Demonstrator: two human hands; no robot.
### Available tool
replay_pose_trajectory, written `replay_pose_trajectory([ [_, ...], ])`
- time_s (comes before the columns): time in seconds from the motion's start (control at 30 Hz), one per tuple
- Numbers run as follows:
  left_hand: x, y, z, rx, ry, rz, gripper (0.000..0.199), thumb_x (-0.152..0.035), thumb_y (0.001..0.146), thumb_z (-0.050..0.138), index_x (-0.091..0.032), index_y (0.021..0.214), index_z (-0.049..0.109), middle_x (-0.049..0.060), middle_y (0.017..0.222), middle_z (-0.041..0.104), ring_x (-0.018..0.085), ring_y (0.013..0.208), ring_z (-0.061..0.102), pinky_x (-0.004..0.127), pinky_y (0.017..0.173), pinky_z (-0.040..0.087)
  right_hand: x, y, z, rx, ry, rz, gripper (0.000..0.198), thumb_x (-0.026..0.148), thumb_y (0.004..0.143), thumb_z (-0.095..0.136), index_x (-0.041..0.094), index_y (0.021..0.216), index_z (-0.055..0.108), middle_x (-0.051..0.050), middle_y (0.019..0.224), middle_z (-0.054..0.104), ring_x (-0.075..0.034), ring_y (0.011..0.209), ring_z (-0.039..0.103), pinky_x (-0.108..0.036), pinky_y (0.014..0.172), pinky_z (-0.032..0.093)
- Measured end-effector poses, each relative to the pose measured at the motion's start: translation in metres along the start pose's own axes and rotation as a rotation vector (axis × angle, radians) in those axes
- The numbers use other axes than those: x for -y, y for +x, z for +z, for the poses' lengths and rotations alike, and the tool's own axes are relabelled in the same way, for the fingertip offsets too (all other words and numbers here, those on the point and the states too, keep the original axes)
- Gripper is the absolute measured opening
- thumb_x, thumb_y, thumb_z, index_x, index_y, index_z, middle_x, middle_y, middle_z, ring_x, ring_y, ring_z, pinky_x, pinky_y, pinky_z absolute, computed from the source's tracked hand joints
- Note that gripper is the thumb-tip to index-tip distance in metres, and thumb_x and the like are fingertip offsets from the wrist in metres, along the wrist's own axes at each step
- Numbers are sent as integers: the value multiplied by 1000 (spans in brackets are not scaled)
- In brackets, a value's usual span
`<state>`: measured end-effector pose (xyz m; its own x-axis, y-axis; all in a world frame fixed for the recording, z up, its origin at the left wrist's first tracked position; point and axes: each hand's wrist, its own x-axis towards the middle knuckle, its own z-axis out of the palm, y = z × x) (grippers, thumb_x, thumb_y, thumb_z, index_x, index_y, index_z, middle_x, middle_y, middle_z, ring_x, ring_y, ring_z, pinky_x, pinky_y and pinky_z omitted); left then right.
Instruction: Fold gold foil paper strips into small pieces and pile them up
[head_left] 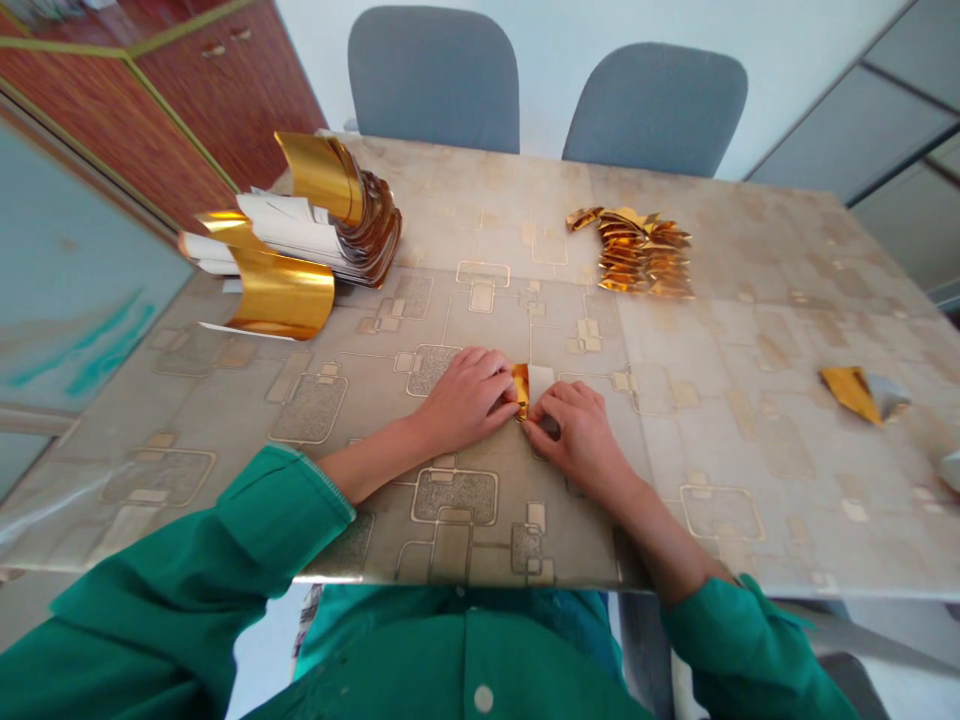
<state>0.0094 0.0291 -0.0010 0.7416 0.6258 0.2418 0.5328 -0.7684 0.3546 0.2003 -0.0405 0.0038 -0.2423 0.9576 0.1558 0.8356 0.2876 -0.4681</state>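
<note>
Between my two hands, at the middle of the table, lies a small sheet of gold foil paper (521,385), its white back showing on the right part. My left hand (476,395) grips the gold left side, thumb and fingers closed on it. With thumb and fingertips pinched, my right hand (571,428) holds the near edge beside the white part. Some of the paper is hidden under my left fingers. Folded gold paper pieces (645,255) are stacked in rows farther back to the right. A large pile of gold sheets (337,225) stands at the back left.
The table (465,530) wears a patterned tan cover. A loose curled gold sheet (281,295) leans by the pile. One folded gold and silver piece (855,393) lies far right. Two grey chairs (435,75) stand behind the table, and a wooden cabinet (225,85) is at the left.
</note>
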Motion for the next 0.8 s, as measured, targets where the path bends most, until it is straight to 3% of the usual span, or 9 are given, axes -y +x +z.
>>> replay_pose_trajectory([
  [0.63, 2, 7, -2, 37, -27, -59, 24, -38, 88, 71, -17, 78, 62, 6, 94, 59, 24, 91, 50, 38, 84, 39, -4, 1, 1, 1, 10, 6, 16, 24, 87, 65, 21, 75, 55, -2, 79, 62, -19, 77, 52, -32, 75, 32],
  [0.8, 2, 7, -1, 28, -15, -51, 25, -38, 89, 69, -17, 78, 61, 6, 93, 59, 23, 90, 50, 37, 82, 39, -6, 0, 1, 16, 3, 1, 9, 25, 89, 64, 22, 82, 60, -3, 84, 64, -20, 82, 54, -33, 78, 33],
])
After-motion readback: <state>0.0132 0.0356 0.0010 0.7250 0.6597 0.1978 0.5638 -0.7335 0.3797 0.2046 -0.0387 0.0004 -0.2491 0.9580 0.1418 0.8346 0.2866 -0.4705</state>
